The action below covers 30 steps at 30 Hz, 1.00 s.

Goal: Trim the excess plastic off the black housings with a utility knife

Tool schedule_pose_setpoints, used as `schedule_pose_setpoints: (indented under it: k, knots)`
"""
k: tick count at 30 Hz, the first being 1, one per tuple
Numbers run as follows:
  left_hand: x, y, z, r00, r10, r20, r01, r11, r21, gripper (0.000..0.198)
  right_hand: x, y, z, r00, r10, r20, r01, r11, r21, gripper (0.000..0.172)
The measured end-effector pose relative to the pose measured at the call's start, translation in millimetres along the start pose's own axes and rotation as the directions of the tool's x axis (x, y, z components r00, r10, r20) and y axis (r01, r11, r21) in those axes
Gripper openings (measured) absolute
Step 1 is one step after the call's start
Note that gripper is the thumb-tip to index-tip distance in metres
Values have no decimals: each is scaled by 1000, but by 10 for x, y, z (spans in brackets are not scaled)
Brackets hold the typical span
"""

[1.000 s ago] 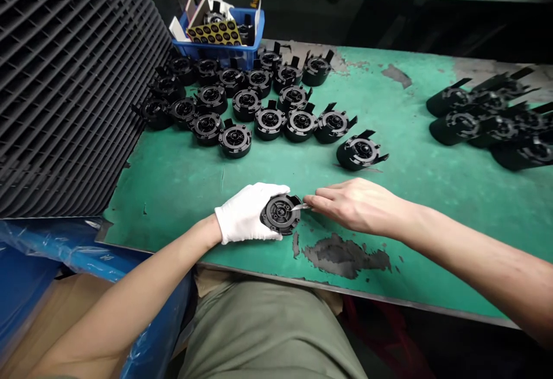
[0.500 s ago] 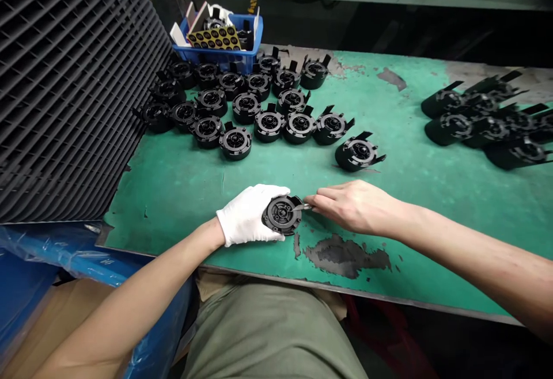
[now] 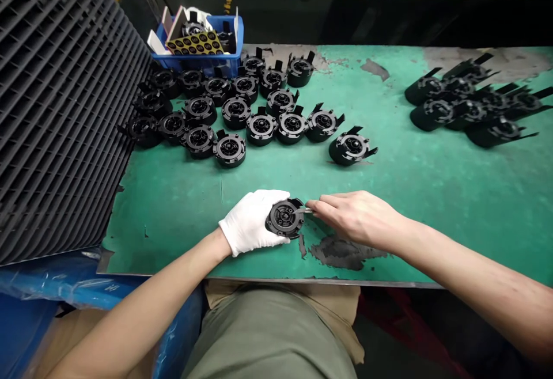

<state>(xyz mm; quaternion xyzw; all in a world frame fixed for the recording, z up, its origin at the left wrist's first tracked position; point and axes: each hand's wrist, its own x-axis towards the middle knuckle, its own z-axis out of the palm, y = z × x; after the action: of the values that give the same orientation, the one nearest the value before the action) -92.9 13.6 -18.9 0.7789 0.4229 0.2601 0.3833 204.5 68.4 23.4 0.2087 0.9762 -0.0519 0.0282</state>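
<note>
Black disc (image 3: 284, 218) and blade (image 3: 305, 211), contact unchanged

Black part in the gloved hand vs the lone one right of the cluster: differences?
The black round plastic part in hand is clasped by the white-gloved left hand; the lone black round part lies free on the green table. The bare right hand holds a small metal tool to the held part's rim; nothing touches the lone one. Both show ringed faces upward.
</note>
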Motion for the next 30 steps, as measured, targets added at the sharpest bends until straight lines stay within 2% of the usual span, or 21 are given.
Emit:
schedule_pose_setpoints:
  k: [4, 8, 11, 14, 21, 24, 27, 29, 30]
  knots:
    - [-5, -15, -5, 1000, 4, 12, -4, 1000, -2, 70, -4, -21, -53, 999, -17, 27, 17, 1000, 14, 25]
    - [-11, -22, 1, 1000, 8, -5, -8, 1000, 12, 73, 0, -31, -115, 998, -44, 42, 45, 998, -41, 27]
    - [-18, -40, 13, 1000, 11, -4, -11, 1000, 29, 73, -10, -19, -115, 998, -28, 54, 32, 997, -72, 30]
    - [-40, -79, 38, 999, 25, -24, -23, 998, 52, 80, -36, -20, -87, 997, -7, 74, 14, 995, -94, 33]
    - [-104, -145, 109, 996, 42, -82, -36, 997, 74, 87, -42, -152, -160, 990, -82, 114, 95, 989, -115, 38]
    - [-94, -151, 97, 995, 47, -85, -41, 997, 71, 88, -6, -116, -184, 986, -92, 142, 107, 989, -100, 34]
    - [-74, -132, 83, 997, 16, -74, -11, 998, 61, 90, -29, -51, -144, 997, -53, 52, 56, 998, -43, 22]
    - [-79, -87, 106, 995, -28, -95, 34, 997, 65, 93, -104, -87, -82, 994, 61, -92, -61, 998, 12, 23]
    - [-90, -53, 131, 991, -53, -123, 63, 995, 76, 92, -154, -147, -38, 978, 141, -156, -136, 990, 42, 25]
